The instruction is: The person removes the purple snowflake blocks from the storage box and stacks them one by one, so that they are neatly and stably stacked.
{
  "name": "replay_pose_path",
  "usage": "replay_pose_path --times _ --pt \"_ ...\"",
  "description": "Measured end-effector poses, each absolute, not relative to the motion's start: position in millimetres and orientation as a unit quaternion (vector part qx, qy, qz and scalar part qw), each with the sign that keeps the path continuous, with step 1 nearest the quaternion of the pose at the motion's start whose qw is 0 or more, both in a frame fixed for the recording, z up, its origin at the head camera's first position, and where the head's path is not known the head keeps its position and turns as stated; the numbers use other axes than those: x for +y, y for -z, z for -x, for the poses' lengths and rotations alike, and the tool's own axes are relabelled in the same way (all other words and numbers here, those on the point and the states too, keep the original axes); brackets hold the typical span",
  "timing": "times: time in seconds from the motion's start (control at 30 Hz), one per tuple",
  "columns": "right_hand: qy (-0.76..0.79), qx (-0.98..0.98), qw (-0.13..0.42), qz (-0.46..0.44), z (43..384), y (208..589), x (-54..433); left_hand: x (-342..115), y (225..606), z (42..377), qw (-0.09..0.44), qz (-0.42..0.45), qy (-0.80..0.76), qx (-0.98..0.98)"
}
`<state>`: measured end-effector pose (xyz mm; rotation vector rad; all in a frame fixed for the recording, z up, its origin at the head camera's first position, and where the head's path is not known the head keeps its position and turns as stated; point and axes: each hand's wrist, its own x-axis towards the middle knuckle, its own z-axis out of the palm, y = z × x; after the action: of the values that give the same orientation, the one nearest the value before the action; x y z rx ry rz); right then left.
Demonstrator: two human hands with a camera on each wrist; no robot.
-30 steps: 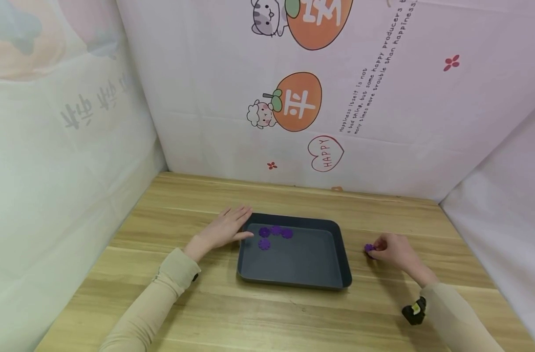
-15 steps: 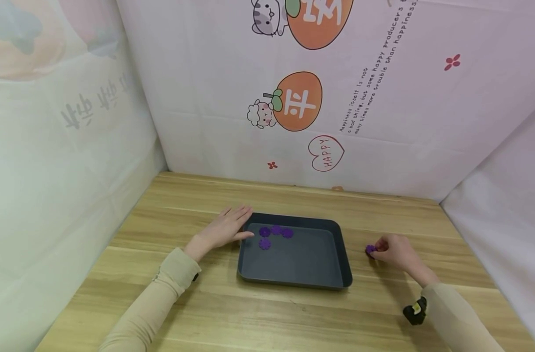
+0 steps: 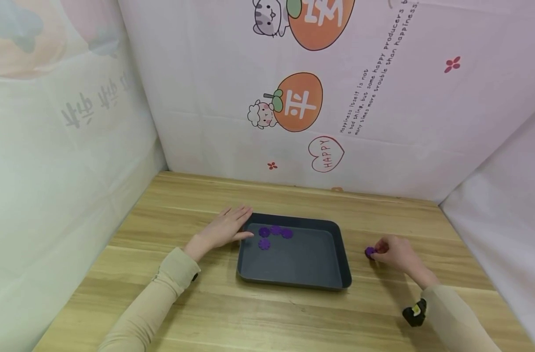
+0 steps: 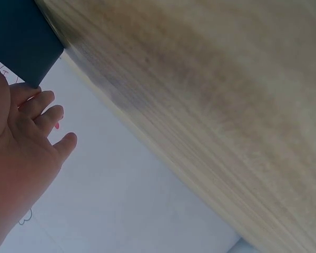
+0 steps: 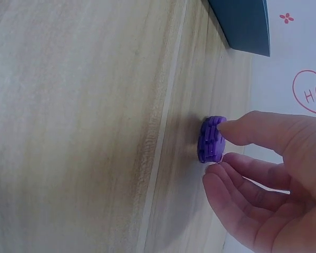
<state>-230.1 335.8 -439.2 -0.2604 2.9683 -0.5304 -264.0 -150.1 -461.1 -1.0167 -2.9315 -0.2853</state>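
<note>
At the right of the tray my right hand (image 3: 395, 253) pinches purple notched discs (image 3: 370, 252) at the tabletop. In the right wrist view, these discs (image 5: 211, 139) are stacked flat on each other, with the thumb (image 5: 237, 129) against the upper one and curled fingers along the near side. My left hand (image 3: 225, 228) rests on the left rim of a dark grey tray (image 3: 302, 264), fingers straight and thumb reaching over the edge. Inside the tray's far left corner lie several purple notched discs (image 3: 264, 243). From the left wrist, the hand's fingertips (image 4: 45, 96) meet the tray's outer wall (image 4: 26, 47).
The wooden tabletop (image 3: 267, 313) extends around the tray. White printed cloth (image 3: 205, 98) stands behind the table, with plain white cloth (image 3: 513, 195) along the right side. A black wrist device (image 3: 414, 313) hangs below my right sleeve.
My right hand has dipped slightly, and the purple disc at its fingertips sits a little lower, flatter on the stack. The left hand and tray stay in place.
</note>
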Motion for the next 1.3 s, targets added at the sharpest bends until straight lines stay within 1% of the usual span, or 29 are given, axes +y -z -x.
replay_pose_path --times 0.4,0.67,1.0,1.3 --pt "0.18 0.978 0.046 0.096 227 427 329 -150 461 265 0.012 0.324 0.092 -0.941" --pt "0.185 0.974 0.043 0.121 231 416 310 -150 461 265 0.007 0.324 0.092 -0.942" --pt "0.194 0.971 0.045 0.13 238 410 285 -149 461 264 0.006 0.322 0.091 -0.942" --pt "0.198 0.968 0.025 0.154 245 403 263 -150 461 263 0.008 0.321 0.095 -0.942"
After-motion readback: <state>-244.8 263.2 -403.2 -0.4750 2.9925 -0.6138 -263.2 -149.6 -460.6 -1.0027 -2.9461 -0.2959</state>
